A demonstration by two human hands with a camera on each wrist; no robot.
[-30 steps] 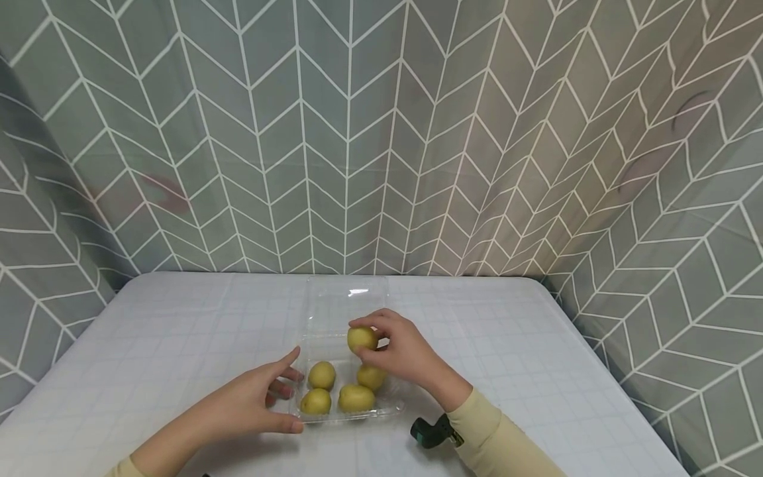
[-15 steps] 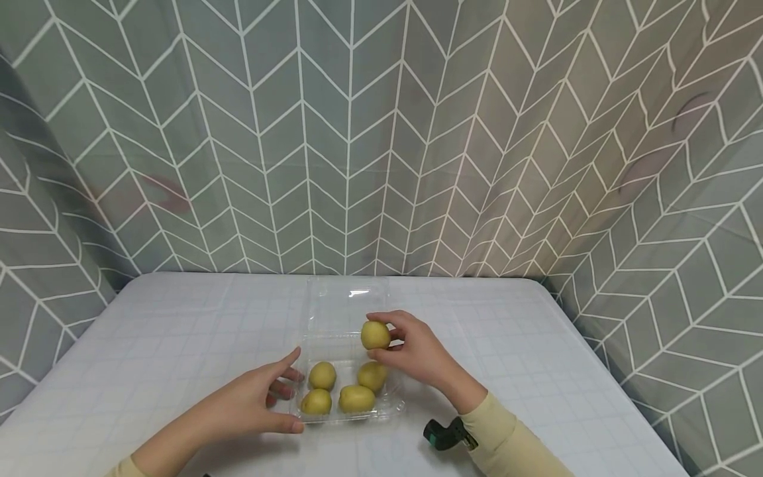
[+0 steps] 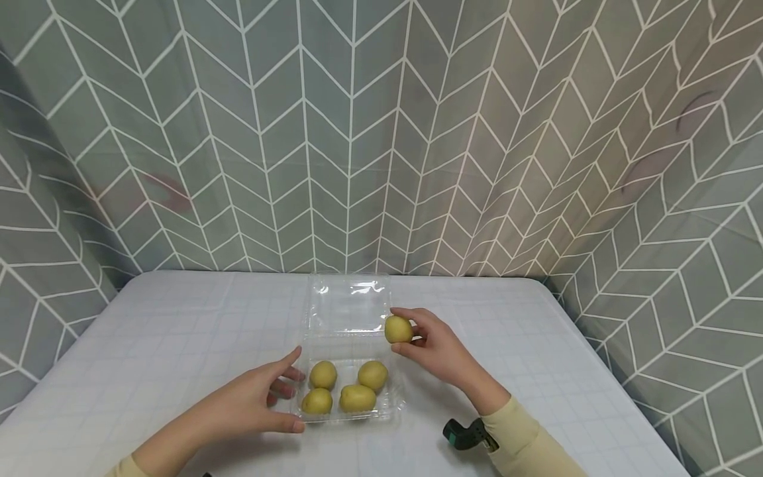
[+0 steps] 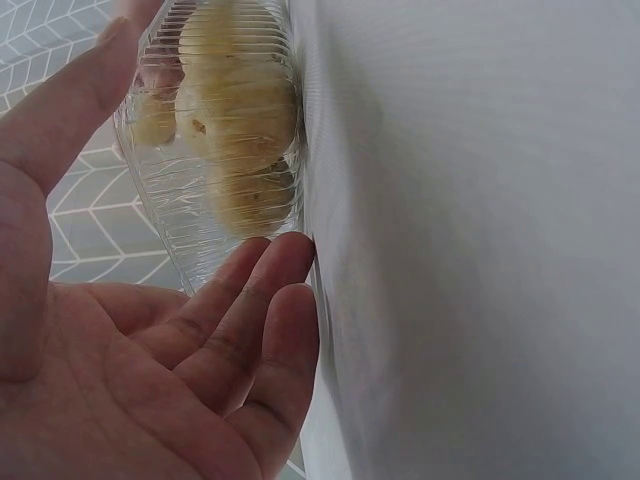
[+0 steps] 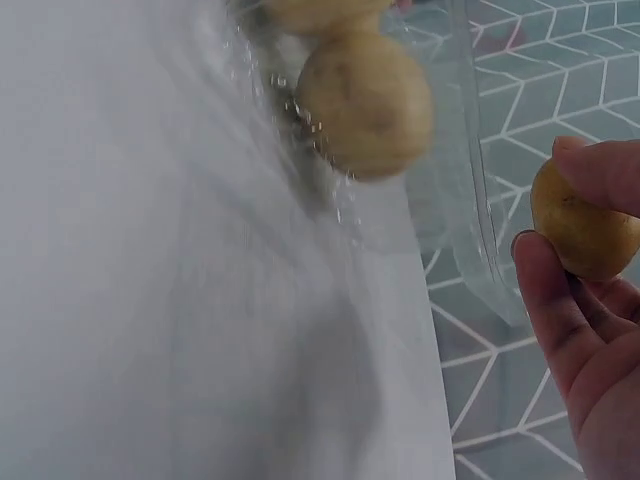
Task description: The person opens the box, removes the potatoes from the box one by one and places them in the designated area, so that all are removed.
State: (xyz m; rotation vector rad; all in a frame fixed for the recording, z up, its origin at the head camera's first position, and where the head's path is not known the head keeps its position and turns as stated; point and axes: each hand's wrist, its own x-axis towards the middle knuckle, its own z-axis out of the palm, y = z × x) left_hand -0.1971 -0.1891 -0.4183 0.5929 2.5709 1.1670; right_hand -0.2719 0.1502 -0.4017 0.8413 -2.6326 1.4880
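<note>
A clear plastic clamshell box [image 3: 346,347] lies on the table with its lid [image 3: 348,308] folded back. Several small yellow potatoes sit in it, among them a front right potato [image 3: 357,399] and a back right potato [image 3: 373,375]. Between thumb and fingers my right hand [image 3: 440,348] pinches another potato [image 3: 398,329], raised beside the box's back right corner; the right wrist view shows this held potato [image 5: 580,225] close up. My left hand [image 3: 259,401] stays at the box's left side, thumb and fingers spread, fingertips [image 4: 292,255] right at the ribbed wall.
A pale checked cloth covers the table [image 3: 179,318]. Behind it hangs a grey curtain [image 3: 369,146] with white chevron lines, which also closes off both sides. A dark wrist device [image 3: 463,434] is strapped at the right sleeve.
My right hand has carried the pinched potato rightward, from over the box to beyond its right edge. The left hand and the potatoes in the box have hardly moved.
</note>
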